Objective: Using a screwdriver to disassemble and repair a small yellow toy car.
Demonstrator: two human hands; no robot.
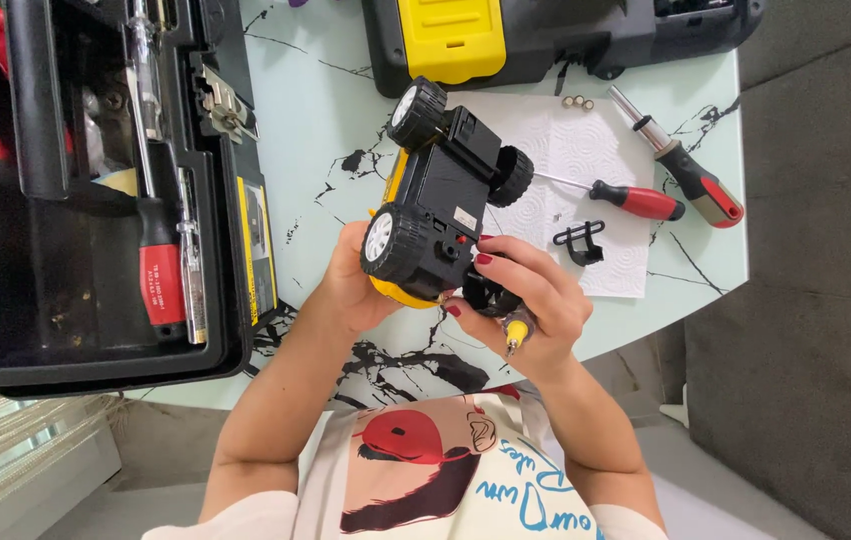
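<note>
— Cataloguing item one: toy truck [441, 195], black and yellow, was held upside down above the marbled table [316, 120], chassis facing the camera. Where were the hands?

— Left hand [351, 285] was cupped under the near end of the truck beside a front wheel, fingers wrapped round the yellow body. Right hand [531, 305] sat at the truck's near right corner, fingertips pressed to the black underside, with a small yellow-tipped screwdriver [516, 332] tucked in the palm; fingers were curled shut on it.

— Loose parts?

— Right of the truck, on a white paper towel [586, 160]: a black clip [580, 243], a red-handled screwdriver [636, 200], small brass-coloured bits [578, 102]. A larger red-and-grey driver [691, 175] lay farther right. Left of the truck: open black toolbox [96, 200].

— Handling note?

— In my judgement, the truck wanted a firm, level left-hand grip so the chassis stayed still, the driver tip seated squarely before turning, and removed pieces kept on the towel.
</note>
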